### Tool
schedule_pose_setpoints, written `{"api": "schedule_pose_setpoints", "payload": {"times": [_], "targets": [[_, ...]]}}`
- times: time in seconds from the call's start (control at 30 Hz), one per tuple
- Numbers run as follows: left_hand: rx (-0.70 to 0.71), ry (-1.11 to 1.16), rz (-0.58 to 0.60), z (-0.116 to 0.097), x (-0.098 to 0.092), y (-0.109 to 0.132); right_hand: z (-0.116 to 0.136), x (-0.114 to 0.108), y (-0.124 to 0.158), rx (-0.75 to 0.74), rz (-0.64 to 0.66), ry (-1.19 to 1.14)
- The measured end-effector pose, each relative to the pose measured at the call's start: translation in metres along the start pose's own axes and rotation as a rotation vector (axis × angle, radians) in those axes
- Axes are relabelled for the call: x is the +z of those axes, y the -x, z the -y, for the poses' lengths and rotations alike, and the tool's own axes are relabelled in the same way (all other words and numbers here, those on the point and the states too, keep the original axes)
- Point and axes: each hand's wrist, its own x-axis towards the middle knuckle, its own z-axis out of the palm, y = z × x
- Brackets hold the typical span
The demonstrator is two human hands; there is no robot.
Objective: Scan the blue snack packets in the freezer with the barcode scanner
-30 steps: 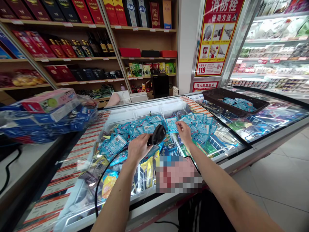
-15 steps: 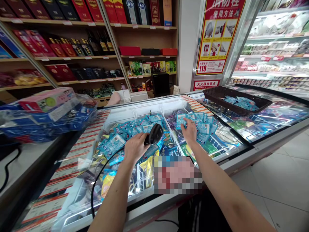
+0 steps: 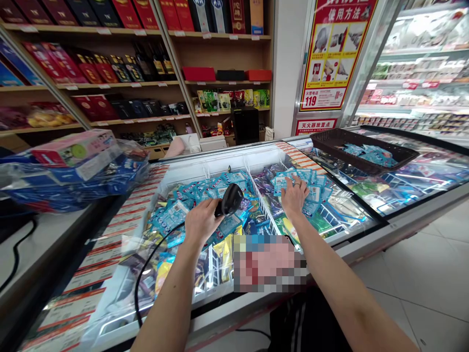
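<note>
My left hand [image 3: 201, 222] is closed around the handle of a black corded barcode scanner [image 3: 231, 199], its head tilted over the freezer. Under and around it lie many light-blue printed packets [image 3: 172, 215], heaped loosely. To the right, my right hand [image 3: 295, 198] rests with bent, spread fingers on a spread of similar blue packets [image 3: 315, 194]; a ring shows on one finger. Its fingertips touch the top packets, and none is lifted. The scanner's black cable [image 3: 141, 274] hangs down to the left of my left forearm.
The glass-topped chest freezer [image 3: 216, 318] spans the front, with white wire dividers inside. A dark tray [image 3: 399, 159] of blue packets sits at the right. Plastic-wrapped boxes [image 3: 76, 171] stand at the left. Shelves [image 3: 220, 36] of boxes line the back. A pixelated patch hides the near middle.
My right hand has shifted slightly right across the blue packets, its fingers now more spread. My left hand keeps the scanner in nearly the same place. The view has moved a little.
</note>
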Motion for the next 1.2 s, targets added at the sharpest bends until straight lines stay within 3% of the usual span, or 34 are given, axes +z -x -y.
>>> {"api": "schedule_pose_setpoints", "payload": {"times": [0.17,0.53,0.77,0.97,1.2], "targets": [[-0.043,0.007,0.012,0.000,-0.002,0.000,0.001,0.008,0.003,-0.239,0.169,-0.115],[-0.066,-0.006,-0.023,0.006,0.001,0.005,0.007,0.011,0.007,-0.290,0.163,-0.115],[-0.051,-0.070,0.002,0.016,-0.016,0.003,0.024,0.014,0.011,-0.401,0.361,-0.292],[-0.069,-0.093,0.009,0.026,-0.025,0.004,0.032,0.014,0.013,-0.597,0.548,-0.441],[-0.123,-0.070,-0.035,0.039,-0.009,0.019,0.048,0.015,0.017,-0.533,0.654,-0.382]]}}
